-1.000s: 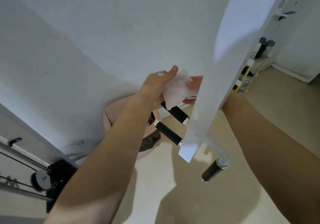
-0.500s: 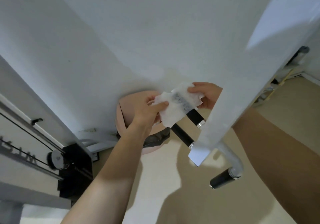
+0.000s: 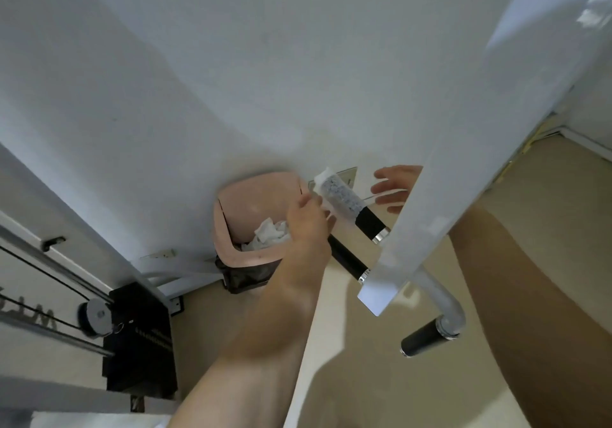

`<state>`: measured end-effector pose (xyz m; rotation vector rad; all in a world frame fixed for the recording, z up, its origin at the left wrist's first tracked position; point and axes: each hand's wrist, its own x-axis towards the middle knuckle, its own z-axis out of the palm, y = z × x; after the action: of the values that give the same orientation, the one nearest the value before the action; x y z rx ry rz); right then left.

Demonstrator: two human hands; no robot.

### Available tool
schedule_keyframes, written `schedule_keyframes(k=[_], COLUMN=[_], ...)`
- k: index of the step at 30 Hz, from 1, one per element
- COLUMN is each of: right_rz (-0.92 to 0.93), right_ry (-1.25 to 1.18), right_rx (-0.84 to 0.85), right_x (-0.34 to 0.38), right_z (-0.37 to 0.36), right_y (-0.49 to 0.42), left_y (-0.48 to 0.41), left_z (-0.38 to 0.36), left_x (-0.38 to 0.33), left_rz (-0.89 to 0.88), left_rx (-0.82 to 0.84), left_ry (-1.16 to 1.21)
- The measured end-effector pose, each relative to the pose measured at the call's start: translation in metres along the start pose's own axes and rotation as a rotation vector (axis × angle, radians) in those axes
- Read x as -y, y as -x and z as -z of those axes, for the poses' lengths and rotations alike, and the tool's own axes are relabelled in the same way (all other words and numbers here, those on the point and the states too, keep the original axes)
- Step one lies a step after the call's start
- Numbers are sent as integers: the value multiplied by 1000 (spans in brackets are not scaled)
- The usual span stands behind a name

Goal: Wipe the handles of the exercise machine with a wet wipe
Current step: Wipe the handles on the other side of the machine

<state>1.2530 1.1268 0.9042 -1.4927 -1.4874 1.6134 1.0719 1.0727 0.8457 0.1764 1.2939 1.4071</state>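
Observation:
A white wet wipe [image 3: 337,192] is draped over the far end of the upper black handle [image 3: 371,225] of the exercise machine. My left hand [image 3: 308,222] pinches the wipe's near edge against that handle. My right hand [image 3: 392,187] hovers just right of the wipe with fingers spread, touching nothing, and is partly hidden behind the machine's white beam [image 3: 463,162]. A second black handle [image 3: 347,260] runs below my left hand. A third handle [image 3: 424,338] sticks out from a curved white tube at the lower right.
A pink bin [image 3: 228,248] with crumpled white wipes and a black liner stands against the wall under my left hand. The black weight stack [image 3: 139,338], a pulley [image 3: 96,318] and cables fill the lower left. Beige floor lies below.
My right hand has let go of the wipe and drawn back to the right. The wipe now lies wrapped over the upper handle, with my left hand still on it.

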Motion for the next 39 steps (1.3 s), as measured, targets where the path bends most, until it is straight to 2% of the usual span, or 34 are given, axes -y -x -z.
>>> schedule_keyframes(k=[2, 3, 5, 7, 11, 15, 20, 22, 28, 36, 39], right_rz=[69, 112, 198, 297, 323, 300, 282, 256, 257, 257, 211], right_ry=[-253, -357, -564, -672, -731, -878, -864, -839, -891, -927, -873], right_rx=[1, 11, -8, -90, -385, -363, -384, -397, -361, -374, -419], right_x=[-12, -16, -20, -25, -33, -37, -43, -47, -47, -54, -58], right_z=[7, 2, -17, -37, -62, -66, -61, -58, -60, -53, -50], right_y=[30, 46, 75, 94, 89, 84, 76, 73, 70, 76, 76], left_y=[3, 3, 5, 10, 12, 24, 39, 29, 12, 36, 23], left_z=[0, -1, -4, -11, -21, -26, -36, -34, -27, -24, -16], left_x=[-3, -4, -9, -14, -10, 2, 8, -6, -20, 23, 4], left_rz=[151, 200, 278, 292, 267, 276, 305, 340, 225, 248, 207], left_rx=[172, 270, 458, 552, 574, 463, 289, 296, 362, 589, 534], left_ry=[312, 393, 413, 415, 468, 392, 167, 195, 330, 51, 58])
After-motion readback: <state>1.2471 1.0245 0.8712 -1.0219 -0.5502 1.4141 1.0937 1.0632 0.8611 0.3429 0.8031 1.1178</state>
